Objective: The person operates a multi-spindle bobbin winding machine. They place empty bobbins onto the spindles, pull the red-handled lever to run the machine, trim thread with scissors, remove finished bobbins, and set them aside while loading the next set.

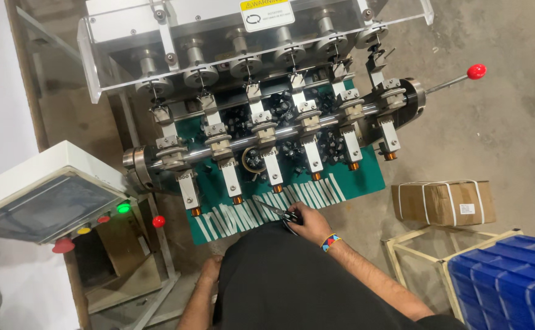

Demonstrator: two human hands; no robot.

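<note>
The right hand (307, 223) is gripping small black-handled metal scissors (280, 212) over the green machine tabletop (365, 177), blades needing steady aim. The left hand (209, 269) is hanging low, fingers apparently empty, though partly hidden.

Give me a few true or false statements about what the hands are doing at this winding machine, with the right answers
1. The right hand holds small scissors over the green mat. True.
2. The left hand grips the red-knobbed lever. False: it hangs low at the person's side, far from the lever.
3. A green lamp glows on the control box. True.
4. The strapped cardboard box sits on the green mat. False: it sits on the floor beside the machine.
</note>
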